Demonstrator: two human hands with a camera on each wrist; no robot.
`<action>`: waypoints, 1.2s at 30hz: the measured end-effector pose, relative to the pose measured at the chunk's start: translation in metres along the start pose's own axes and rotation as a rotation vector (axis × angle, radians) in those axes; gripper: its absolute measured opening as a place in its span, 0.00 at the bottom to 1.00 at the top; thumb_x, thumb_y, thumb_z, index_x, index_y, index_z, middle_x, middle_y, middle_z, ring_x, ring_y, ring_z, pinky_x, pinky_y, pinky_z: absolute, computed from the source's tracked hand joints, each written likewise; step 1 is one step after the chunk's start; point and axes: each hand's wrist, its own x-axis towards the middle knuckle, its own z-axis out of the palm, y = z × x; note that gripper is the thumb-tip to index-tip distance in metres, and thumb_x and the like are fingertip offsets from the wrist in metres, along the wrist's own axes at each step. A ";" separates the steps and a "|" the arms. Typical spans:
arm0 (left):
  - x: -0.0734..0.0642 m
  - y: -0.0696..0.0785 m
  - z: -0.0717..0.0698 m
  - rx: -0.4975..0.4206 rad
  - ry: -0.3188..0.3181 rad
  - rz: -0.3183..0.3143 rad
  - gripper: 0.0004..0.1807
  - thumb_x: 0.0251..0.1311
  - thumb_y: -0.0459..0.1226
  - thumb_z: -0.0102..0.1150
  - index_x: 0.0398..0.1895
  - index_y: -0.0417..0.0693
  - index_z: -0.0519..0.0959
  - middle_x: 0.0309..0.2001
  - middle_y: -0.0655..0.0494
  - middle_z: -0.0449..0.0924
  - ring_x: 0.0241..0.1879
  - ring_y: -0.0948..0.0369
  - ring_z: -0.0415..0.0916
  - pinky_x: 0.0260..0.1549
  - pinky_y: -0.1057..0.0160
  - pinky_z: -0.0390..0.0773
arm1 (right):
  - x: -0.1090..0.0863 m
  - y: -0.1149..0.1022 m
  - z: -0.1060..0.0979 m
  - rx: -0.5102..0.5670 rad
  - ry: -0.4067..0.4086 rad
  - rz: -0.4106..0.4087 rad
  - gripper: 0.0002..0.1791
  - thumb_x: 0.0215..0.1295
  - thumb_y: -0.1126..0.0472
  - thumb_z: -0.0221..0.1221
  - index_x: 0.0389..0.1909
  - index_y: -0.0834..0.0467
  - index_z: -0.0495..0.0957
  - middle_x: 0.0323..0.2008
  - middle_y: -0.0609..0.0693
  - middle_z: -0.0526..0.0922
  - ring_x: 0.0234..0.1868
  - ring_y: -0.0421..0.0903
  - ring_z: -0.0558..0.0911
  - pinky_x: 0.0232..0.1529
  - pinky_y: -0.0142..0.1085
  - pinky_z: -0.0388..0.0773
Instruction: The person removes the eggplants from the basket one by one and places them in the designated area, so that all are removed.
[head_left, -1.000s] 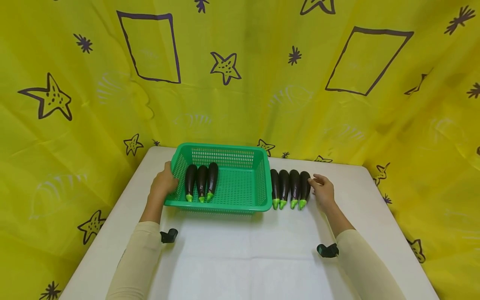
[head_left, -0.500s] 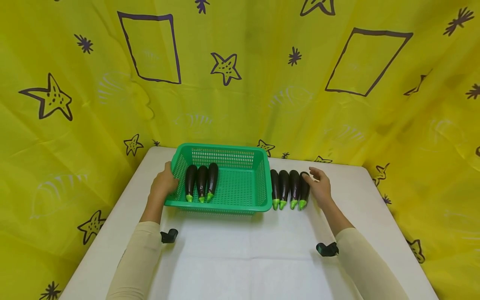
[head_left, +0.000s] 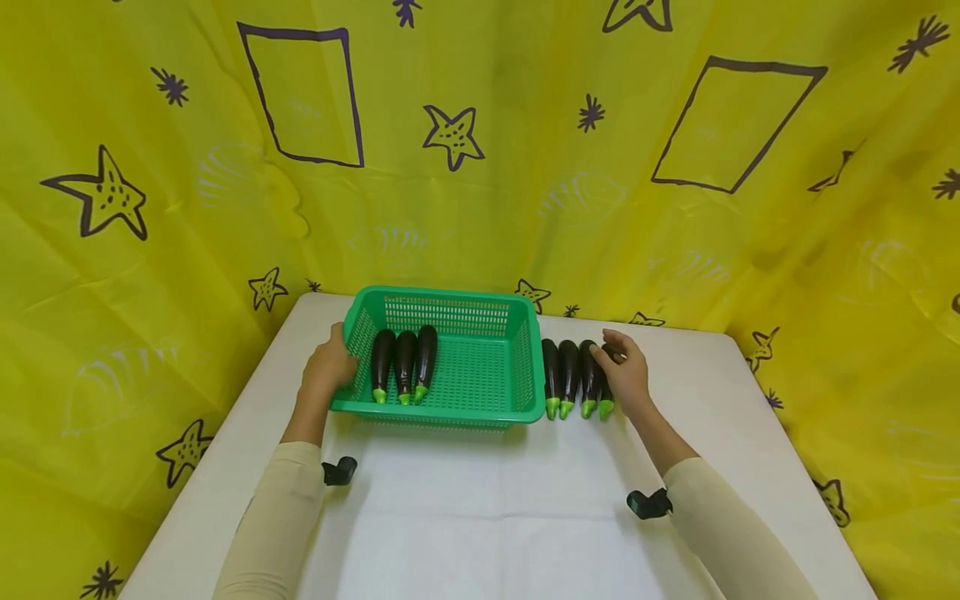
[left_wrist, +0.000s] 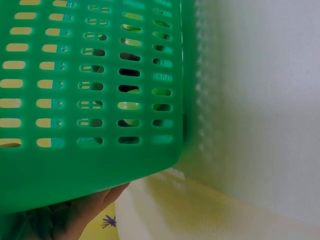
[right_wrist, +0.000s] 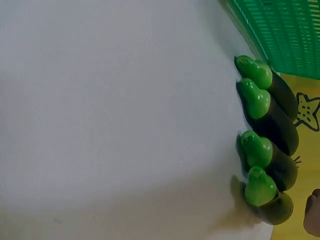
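Observation:
In the head view my left hand [head_left: 331, 364] grips the left rim of a green plastic basket [head_left: 480, 416]; in the left wrist view its fingers [left_wrist: 90, 207] show below that rim. Three dark eggplants [head_left: 405, 363] with green stem ends lie in the basket's left half. Several more eggplants [head_left: 569, 375] form a row on the table, just right of the basket. Over the two rightmost ones hovers my right hand [head_left: 627, 372], thumb and fingers apart, partly hiding the last eggplant [head_left: 606, 407]. Only a fingertip [right_wrist: 312, 215] enters the right wrist view, away from the eggplants [right_wrist: 260, 187].
A white cloth [head_left: 480, 517] covers the table. Behind and beside it hangs a yellow curtain [head_left: 510, 217] with drawn stars and frames. Small black cameras sit at the left wrist [head_left: 340, 471] and right wrist [head_left: 649, 504].
My right hand has moved left, from beside the rightmost eggplant to above the two rightmost ones. The left hand, basket and eggplants have stayed in place.

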 end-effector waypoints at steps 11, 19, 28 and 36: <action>-0.001 0.002 -0.002 -0.009 -0.005 -0.006 0.39 0.73 0.33 0.52 0.81 0.34 0.46 0.62 0.21 0.71 0.51 0.31 0.76 0.47 0.35 0.76 | -0.015 -0.037 0.029 0.140 -0.094 -0.044 0.26 0.79 0.63 0.59 0.72 0.67 0.68 0.68 0.66 0.70 0.61 0.47 0.74 0.58 0.26 0.72; 0.000 0.003 -0.002 -0.014 -0.005 -0.002 0.39 0.74 0.33 0.50 0.81 0.35 0.46 0.61 0.21 0.72 0.50 0.32 0.76 0.47 0.36 0.76 | -0.023 -0.056 0.050 0.223 -0.169 -0.112 0.23 0.79 0.67 0.58 0.70 0.68 0.68 0.66 0.66 0.72 0.56 0.42 0.78 0.57 0.29 0.74; -0.001 0.000 0.000 -0.017 0.002 -0.008 0.39 0.74 0.33 0.50 0.81 0.35 0.46 0.60 0.21 0.72 0.49 0.32 0.77 0.45 0.36 0.76 | -0.024 -0.063 0.068 0.242 -0.258 -0.131 0.26 0.79 0.67 0.57 0.73 0.70 0.65 0.66 0.68 0.71 0.55 0.40 0.79 0.56 0.31 0.77; 0.001 0.001 0.000 -0.019 -0.005 -0.032 0.39 0.76 0.34 0.50 0.82 0.36 0.45 0.63 0.21 0.70 0.53 0.31 0.76 0.48 0.35 0.76 | -0.024 -0.071 0.083 0.259 -0.301 -0.118 0.27 0.79 0.67 0.58 0.73 0.70 0.65 0.67 0.67 0.71 0.58 0.44 0.78 0.58 0.34 0.76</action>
